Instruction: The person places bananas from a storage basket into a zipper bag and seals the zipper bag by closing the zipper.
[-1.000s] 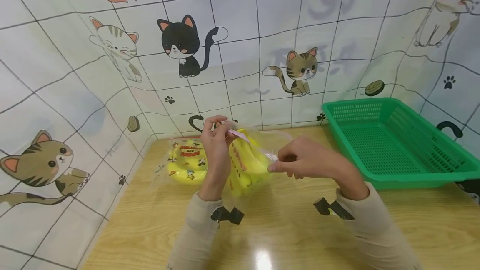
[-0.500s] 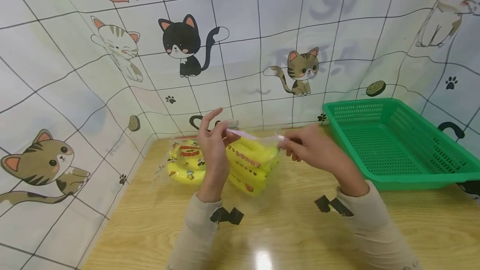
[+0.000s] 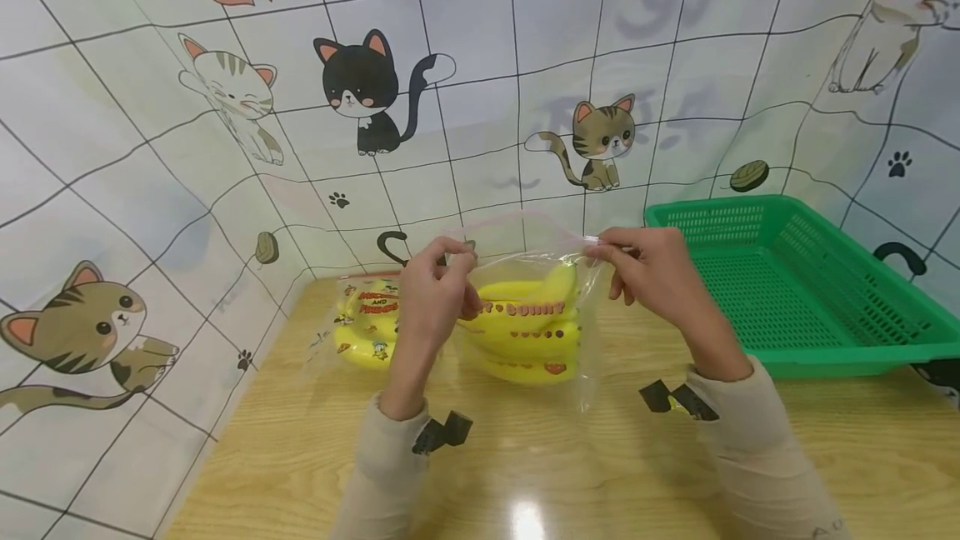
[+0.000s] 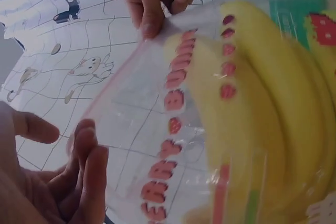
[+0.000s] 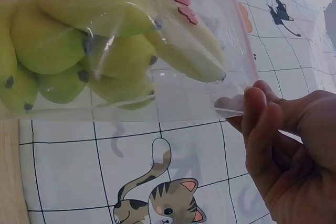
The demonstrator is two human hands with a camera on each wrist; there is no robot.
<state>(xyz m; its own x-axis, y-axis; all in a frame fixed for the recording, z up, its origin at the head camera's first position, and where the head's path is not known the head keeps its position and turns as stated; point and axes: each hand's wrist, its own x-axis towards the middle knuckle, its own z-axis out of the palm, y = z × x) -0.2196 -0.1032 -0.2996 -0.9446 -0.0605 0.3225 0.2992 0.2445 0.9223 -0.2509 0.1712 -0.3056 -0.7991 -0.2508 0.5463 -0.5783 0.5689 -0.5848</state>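
Note:
A clear zip bag [image 3: 525, 340] with a pink zip edge and red print hangs between the two hands, with yellow bananas [image 4: 283, 87] inside. The left hand [image 3: 435, 290] holds the bag's upper left corner. In the left wrist view, its fingers [image 4: 89, 166] are at the end of the pink edge. At the upper right corner, the right hand [image 3: 645, 265] pinches the zip edge between thumb and fingers. The right wrist view shows banana tips [image 5: 58, 66] through the plastic. The zip edge looks stretched between the hands.
Behind the left wrist lies another printed clear bag [image 3: 367, 332] with yellow contents, partly hidden. A green perforated basket [image 3: 750, 361] stands at the right on the wooden table [image 3: 300, 457]. A cat-patterned sheet [image 3: 480, 107] covers the wall behind.
The right hand has moved right and upward, drawing along the bag's pink edge. The bag has turned from tilted to facing forward, spread wider. The left hand has curled its fingers more.

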